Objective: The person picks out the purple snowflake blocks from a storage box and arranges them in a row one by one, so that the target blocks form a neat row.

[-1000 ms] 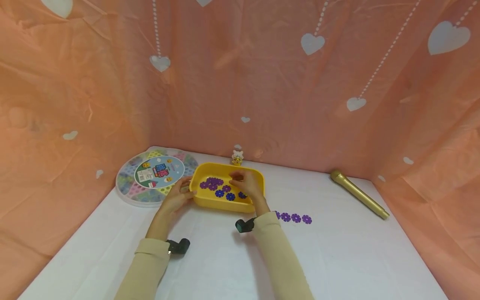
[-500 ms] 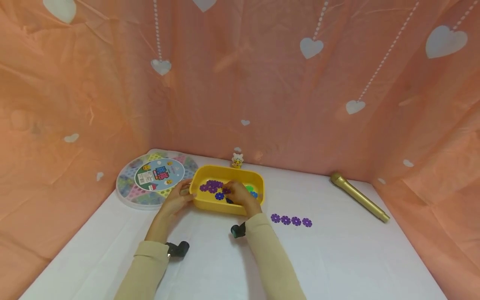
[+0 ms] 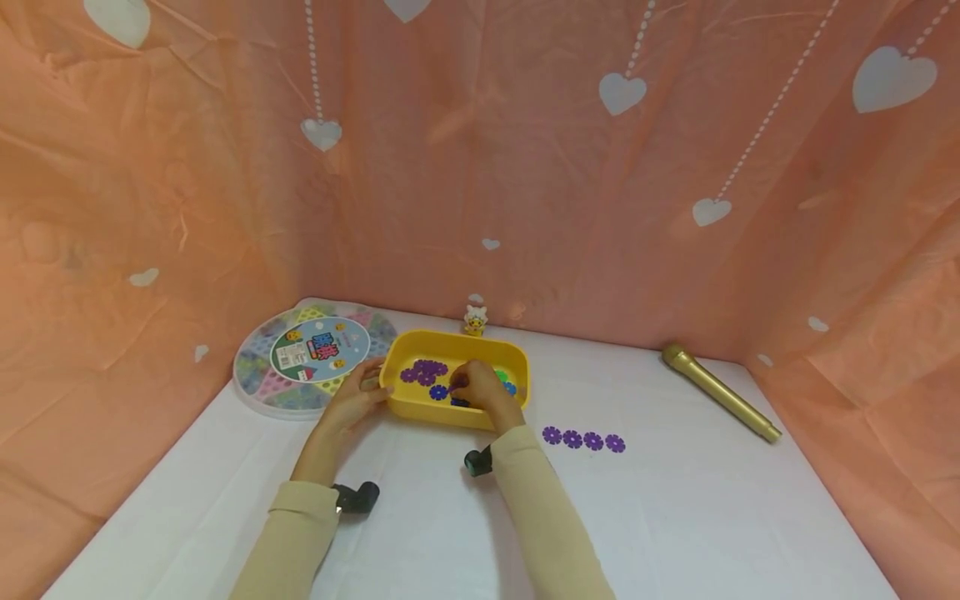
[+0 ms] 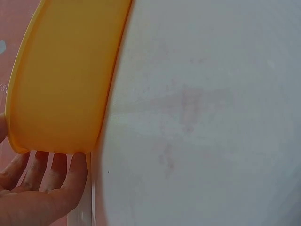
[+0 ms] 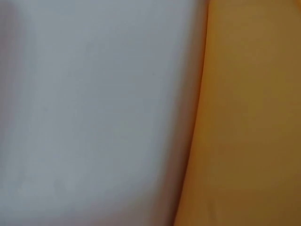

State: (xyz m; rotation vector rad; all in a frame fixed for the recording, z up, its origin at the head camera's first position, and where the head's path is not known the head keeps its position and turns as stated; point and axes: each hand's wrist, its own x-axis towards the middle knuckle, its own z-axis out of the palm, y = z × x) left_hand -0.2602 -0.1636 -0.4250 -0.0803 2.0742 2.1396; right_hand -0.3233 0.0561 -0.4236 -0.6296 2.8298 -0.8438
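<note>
A yellow tray (image 3: 517, 364) stands on the white table and holds several purple, blue and green flower pieces (image 3: 423, 368). My left hand (image 3: 371, 386) holds the tray's left end, thumb at the rim. In the left wrist view its fingers (image 4: 56, 165) lie against the bottom of the tray's wall (image 4: 61, 80). My right hand (image 3: 459, 389) is down inside the tray, its curled fingertips pinching a dark blue flower piece (image 3: 459, 402). The right wrist view shows only the tray's outer wall (image 5: 249, 117) and the table (image 5: 94, 117).
A row of purple flower pieces (image 3: 583, 439) lies on the table right of the tray. A round game board (image 3: 315, 354) sits to the left, a small figurine (image 3: 474, 320) behind the tray, and a gold microphone (image 3: 720, 392) at the far right. Pink drapes enclose the table.
My right hand has dropped from above the tray's middle down onto the pieces near its front wall. The left hand and the tray have stayed put.
</note>
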